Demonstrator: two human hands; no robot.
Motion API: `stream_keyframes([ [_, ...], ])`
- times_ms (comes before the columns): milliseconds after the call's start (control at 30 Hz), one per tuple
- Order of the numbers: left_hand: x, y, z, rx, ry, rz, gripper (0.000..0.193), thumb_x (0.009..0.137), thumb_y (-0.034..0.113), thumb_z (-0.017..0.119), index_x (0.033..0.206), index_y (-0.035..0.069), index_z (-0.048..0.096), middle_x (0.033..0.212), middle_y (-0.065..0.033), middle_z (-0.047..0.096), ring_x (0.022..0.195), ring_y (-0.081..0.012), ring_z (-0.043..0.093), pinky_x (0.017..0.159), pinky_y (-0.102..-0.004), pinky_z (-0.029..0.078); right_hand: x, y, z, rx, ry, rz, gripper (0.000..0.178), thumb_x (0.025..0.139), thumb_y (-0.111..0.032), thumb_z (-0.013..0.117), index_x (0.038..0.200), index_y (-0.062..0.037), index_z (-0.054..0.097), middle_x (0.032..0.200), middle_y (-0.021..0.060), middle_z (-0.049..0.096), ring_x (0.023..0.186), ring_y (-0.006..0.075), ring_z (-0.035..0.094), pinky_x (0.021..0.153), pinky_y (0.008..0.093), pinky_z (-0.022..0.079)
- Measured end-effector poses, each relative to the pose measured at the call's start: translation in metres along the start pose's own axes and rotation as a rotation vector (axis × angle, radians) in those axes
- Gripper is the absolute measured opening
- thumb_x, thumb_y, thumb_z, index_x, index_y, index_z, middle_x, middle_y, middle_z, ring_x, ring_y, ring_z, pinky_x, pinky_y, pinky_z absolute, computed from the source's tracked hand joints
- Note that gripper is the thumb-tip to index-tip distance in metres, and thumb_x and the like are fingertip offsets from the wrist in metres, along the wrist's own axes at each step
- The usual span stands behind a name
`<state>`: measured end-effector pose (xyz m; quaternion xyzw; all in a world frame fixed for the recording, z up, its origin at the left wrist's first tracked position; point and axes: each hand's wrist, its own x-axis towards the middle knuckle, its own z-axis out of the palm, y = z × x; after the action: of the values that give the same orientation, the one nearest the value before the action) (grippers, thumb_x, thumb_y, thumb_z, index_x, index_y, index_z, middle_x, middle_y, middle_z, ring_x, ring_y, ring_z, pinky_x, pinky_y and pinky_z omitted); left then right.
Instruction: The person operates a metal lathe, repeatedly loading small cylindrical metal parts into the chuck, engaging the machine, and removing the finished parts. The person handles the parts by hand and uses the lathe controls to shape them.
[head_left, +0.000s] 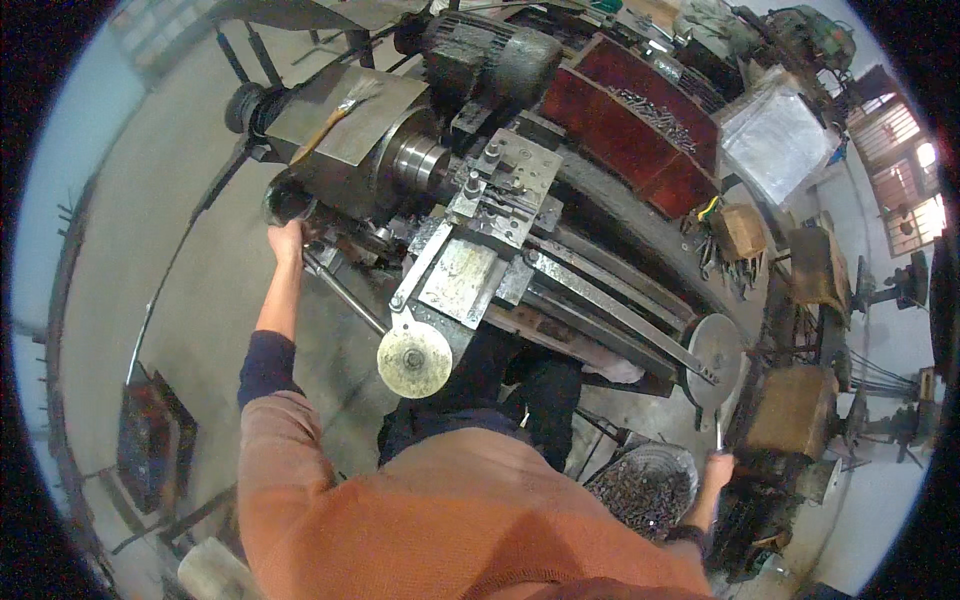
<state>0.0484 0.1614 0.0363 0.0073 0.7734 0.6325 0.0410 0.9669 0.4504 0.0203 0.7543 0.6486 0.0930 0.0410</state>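
At the far right of our reach, our right hand (719, 468) is closed around the lower end of a metal lever (719, 433), which joins a round plate (717, 350) just ahead of that hand. Well apart from it, our left hand (287, 240) reaches up to a dark rounded part (287, 203) — its fingers are hidden, so we cannot tell how far open they are or whether they grip anything. Between the hands sits the tool block (535, 165), near the bright steel spindle (420, 160); a long bar (620, 316) runs from beside the block toward the round plate. To work well, we judge, we should swing the lever evenly, not jerk it, with our eyes on the block, and keep the left sleeve (268, 362) away from the spindle. The brush (325, 130) lying on the housing (372, 128), ahead of the left hand, could shake loose — better moved off first.
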Motion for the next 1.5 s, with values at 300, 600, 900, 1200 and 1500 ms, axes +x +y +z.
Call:
stream_keyframes([
  [300,0.023,-0.039,-0.017,-0.170,0.050,-0.063,0.014,0.068,0.002,0.055,0.077,-0.009,0.054,0.063,-0.0113,0.057,0.047,-0.0199,0.056,0.044,-0.0305,0.044,-0.062,-0.065,-0.026,0.043,-0.020,0.207,0.037,0.067,-0.034,0.057,0.076,0.0013,0.058,0.077,0.0188,0.060,0.072,0.0380,0.059,0.067,0.0461,0.048],
  [600,-0.002,0.000,-0.011,-0.040,0.020,-0.008,0.014,0.068,0.002,0.053,0.078,-0.008,0.055,0.065,-0.0122,0.058,0.049,-0.0185,0.056,0.043,-0.0298,0.044,0.027,-0.036,-0.036,-0.150,-0.044,0.088,0.039,0.068,-0.040,0.058,0.087,-0.0054,0.055,0.087,0.0171,0.061,0.083,0.0361,0.058,0.071,0.0471,0.045],
  [900,0.027,-0.045,-0.033,-0.189,-0.159,-0.080,0.028,0.074,0.013,0.059,0.094,-0.006,0.051,0.075,-0.0106,0.057,0.060,-0.0166,0.058,0.050,-0.0284,0.045,0.066,-0.071,-0.037,-0.202,0.114,0.239,0.055,0.071,-0.033,0.060,0.117,-0.0065,0.044,0.109,0.0134,0.053,0.106,0.0311,0.048,0.085,0.0469,0.040],
  [1200,0.061,-0.124,-0.055,1.296,-0.433,0.401,0.041,0.071,0.032,0.059,0.099,0.002,0.059,0.089,-0.0222,0.061,0.080,-0.0343,0.060,0.070,-0.0406,0.048,-0.067,-0.110,-0.014,0.261,0.062,-0.055,0.059,0.060,-0.026,0.067,0.114,-0.0093,0.053,0.105,0.0173,0.057,0.096,0.0344,0.053,0.080,0.0403,0.044],
  [1500,0.051,-0.171,-0.008,1.085,-0.100,0.243,0.033,0.073,0.033,0.054,0.082,0.002,0.062,0.086,-0.0235,0.060,0.083,-0.0396,0.058,0.071,-0.0440,0.047,-0.073,-0.160,-0.046,0.424,-0.064,-0.128,0.036,0.057,-0.020,0.064,0.090,-0.0054,0.065,0.084,0.0173,0.063,0.080,0.0325,0.060,0.073,0.0376,0.048],
])
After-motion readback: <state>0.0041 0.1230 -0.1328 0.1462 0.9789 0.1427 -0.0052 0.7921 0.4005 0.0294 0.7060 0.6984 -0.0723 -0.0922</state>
